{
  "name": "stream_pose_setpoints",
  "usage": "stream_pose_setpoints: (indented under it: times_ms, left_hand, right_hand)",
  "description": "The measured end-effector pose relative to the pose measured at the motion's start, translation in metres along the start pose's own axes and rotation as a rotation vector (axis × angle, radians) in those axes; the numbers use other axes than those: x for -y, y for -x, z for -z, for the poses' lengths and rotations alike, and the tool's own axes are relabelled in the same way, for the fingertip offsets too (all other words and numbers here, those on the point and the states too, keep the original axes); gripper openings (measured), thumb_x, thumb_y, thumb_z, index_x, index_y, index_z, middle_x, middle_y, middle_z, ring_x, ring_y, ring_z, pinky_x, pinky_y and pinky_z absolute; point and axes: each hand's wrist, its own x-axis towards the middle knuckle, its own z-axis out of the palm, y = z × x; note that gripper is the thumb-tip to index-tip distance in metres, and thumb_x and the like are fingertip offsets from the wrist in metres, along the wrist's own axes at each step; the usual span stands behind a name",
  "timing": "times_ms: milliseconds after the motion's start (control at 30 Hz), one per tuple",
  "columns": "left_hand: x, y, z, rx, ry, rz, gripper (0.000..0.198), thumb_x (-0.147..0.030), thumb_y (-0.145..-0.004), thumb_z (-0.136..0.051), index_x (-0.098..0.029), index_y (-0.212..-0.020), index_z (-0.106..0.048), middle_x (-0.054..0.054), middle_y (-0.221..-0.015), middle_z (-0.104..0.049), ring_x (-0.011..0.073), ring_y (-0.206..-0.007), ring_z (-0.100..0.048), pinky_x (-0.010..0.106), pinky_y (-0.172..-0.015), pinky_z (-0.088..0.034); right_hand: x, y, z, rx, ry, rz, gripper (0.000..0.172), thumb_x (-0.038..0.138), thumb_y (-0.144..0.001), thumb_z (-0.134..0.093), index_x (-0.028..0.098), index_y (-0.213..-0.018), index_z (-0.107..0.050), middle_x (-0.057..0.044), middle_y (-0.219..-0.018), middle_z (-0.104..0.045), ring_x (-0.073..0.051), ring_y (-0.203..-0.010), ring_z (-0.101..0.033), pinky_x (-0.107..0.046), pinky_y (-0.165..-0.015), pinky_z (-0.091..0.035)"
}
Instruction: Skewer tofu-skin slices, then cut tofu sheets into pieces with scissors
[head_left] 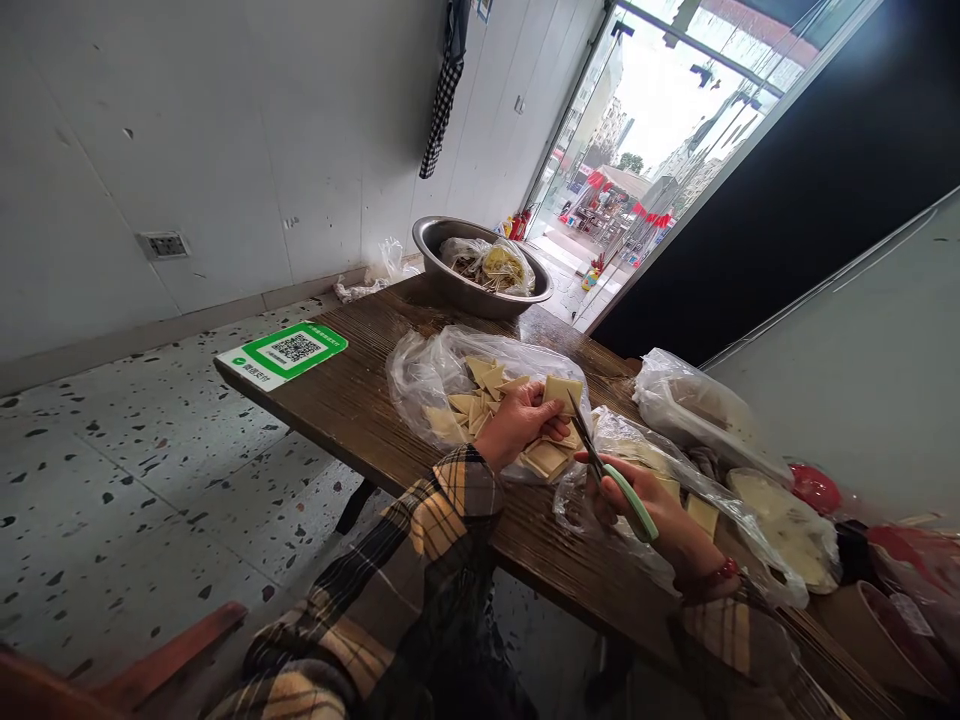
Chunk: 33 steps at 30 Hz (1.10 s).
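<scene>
My left hand [523, 425] pinches a pale yellow square piece [562, 392] between thumb and fingers, above a clear plastic bag [420, 375]. Around my right hand's fingers are the light green handles of a pair of scissors [634, 503]; the blades point up at the square piece, close to its right side. My right hand [645, 510] has a red bracelet at the wrist. Triangular pieces [469, 405] lie in the bag left of my left hand. Square pieces [546, 458] are stacked just below it.
A metal basin [480, 298] with bagged skewers stands at the wooden table's [337, 420] far end. A green QR code card [296, 348] lies at the left corner. More plastic bags [697, 400], a round container [787, 520] and a red item [816, 488] crowd the right side.
</scene>
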Motion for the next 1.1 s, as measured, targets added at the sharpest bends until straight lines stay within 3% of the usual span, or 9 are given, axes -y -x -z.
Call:
stream_pose_setpoints:
  times_ms: [267,567,933,1100]
  left_hand:
    - [0.0009,0.0003,0.001,0.022,-0.019,0.002,0.027,-0.031,-0.078,-0.071,-0.012,-0.087,-0.054,0.0,-0.062,-0.064,0.009,-0.049,-0.061,0.018,-0.048,-0.047]
    - [0.0009,0.0002,0.0004,0.013,-0.031,0.001,0.024,-0.027,-0.078,-0.07,-0.012,-0.083,-0.053,0.0,-0.062,-0.063,0.0089,-0.048,-0.06,0.018,-0.047,-0.047]
    - [0.0018,-0.0009,0.001,-0.032,-0.09,-0.018,0.015,-0.028,-0.084,-0.057,-0.014,-0.082,-0.053,-0.002,-0.055,-0.059,0.0085,-0.045,-0.056,0.017,-0.043,-0.044]
    - [0.0038,-0.0014,0.002,-0.001,-0.136,-0.027,0.019,-0.032,-0.082,-0.059,-0.014,-0.081,-0.053,-0.003,-0.056,-0.058,0.0078,-0.043,-0.054,0.017,-0.041,-0.041]
  right_hand:
    - [0.0018,0.0013,-0.0003,0.009,-0.032,-0.02,0.062,0.056,-0.081,-0.063,0.018,-0.129,-0.054,-0.001,-0.072,-0.053,-0.013,-0.057,-0.046,-0.026,-0.05,-0.039]
    - [0.0041,0.0019,-0.0023,-0.09,0.072,-0.016,0.062,0.056,-0.077,-0.067,0.015,-0.123,-0.061,0.006,-0.059,-0.039,-0.009,-0.048,-0.036,-0.024,-0.045,-0.031]
    - [0.0052,0.0008,0.0013,-0.172,0.284,0.032,0.058,0.055,-0.076,-0.066,0.015,-0.118,-0.069,0.003,-0.049,-0.047,-0.013,-0.047,-0.043,-0.025,-0.044,-0.035]
    - [0.005,-0.0004,0.0044,-0.135,0.279,0.01,0.06,0.053,-0.077,-0.066,0.014,-0.124,-0.064,0.003,-0.054,-0.049,-0.012,-0.047,-0.041,-0.025,-0.045,-0.037]
